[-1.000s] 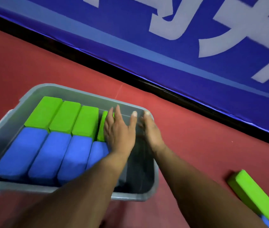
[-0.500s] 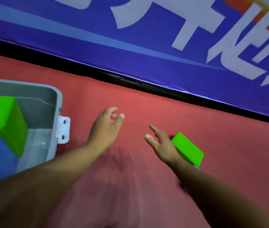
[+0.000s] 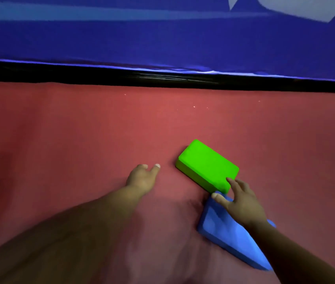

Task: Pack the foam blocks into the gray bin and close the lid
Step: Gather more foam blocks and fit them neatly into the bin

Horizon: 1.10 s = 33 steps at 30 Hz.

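Note:
A green foam block (image 3: pixel 206 165) lies flat on the red floor, right of centre. A blue foam block (image 3: pixel 230 236) lies just below it, partly under my right forearm. My right hand (image 3: pixel 238 199) hovers with fingers spread over the spot where the two blocks meet, holding nothing. My left hand (image 3: pixel 142 178) is open, fingers apart, a short way left of the green block and not touching it. The gray bin is out of view.
The red floor (image 3: pixel 80 130) stretches left and toward the wall. A black strip (image 3: pixel 162 76) runs along the foot of a blue banner (image 3: pixel 142 37) with white lettering at the back.
The view has swung right, so the gray bin has left the frame. Both hands have moved from the bin to the loose green and blue blocks on the floor.

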{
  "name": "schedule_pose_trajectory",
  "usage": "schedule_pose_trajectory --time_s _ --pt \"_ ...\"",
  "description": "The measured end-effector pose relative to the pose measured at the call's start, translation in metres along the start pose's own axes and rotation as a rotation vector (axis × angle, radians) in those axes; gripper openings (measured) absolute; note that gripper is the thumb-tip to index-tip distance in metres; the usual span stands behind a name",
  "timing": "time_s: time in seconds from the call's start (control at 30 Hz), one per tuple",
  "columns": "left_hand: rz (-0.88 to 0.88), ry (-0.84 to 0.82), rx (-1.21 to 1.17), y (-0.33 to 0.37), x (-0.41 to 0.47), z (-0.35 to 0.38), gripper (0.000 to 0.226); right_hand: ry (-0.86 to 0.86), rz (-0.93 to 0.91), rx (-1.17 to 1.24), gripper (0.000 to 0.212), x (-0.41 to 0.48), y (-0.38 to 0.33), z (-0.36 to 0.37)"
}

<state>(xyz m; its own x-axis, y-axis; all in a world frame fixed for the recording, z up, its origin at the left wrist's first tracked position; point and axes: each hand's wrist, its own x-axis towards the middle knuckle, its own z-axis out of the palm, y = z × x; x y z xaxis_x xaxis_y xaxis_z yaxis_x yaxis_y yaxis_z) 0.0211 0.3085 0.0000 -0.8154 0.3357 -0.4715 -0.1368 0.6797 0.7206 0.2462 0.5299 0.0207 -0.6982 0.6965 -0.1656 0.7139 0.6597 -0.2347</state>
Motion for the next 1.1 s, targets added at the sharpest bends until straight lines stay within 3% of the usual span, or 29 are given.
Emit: schedule_pose_trajectory --time_s 0.17,0.3,0.43,0.7,0.87,0.97,1.1 --pt "-0.025 0.034 0.008 0.040 0.039 0.068 0.075 0.007 0.131 -0.003 0.098 0.020 0.027 0.030" --pt "-0.022 0.091 0.035 0.056 0.059 0.108 0.083 -0.104 0.242 -0.098 0.103 0.033 0.029 0.055" --pt "-0.026 0.081 0.100 0.061 0.077 0.131 0.088 -0.082 0.215 -0.217 0.116 0.037 0.024 0.068" --pt "-0.030 0.066 0.122 0.063 0.108 0.144 0.078 -0.060 0.271 -0.178 0.091 0.040 0.021 0.079" --pt "-0.047 0.175 -0.155 0.062 0.106 0.138 0.062 -0.023 0.291 -0.125 0.080 0.044 0.025 0.083" --pt "-0.096 0.182 -0.357 0.060 0.101 0.134 0.079 0.003 0.298 -0.134 0.079 0.046 0.026 0.088" --pt "-0.129 0.167 -0.511 0.060 0.084 0.128 0.082 0.048 0.292 -0.138 0.082 0.047 0.025 0.089"
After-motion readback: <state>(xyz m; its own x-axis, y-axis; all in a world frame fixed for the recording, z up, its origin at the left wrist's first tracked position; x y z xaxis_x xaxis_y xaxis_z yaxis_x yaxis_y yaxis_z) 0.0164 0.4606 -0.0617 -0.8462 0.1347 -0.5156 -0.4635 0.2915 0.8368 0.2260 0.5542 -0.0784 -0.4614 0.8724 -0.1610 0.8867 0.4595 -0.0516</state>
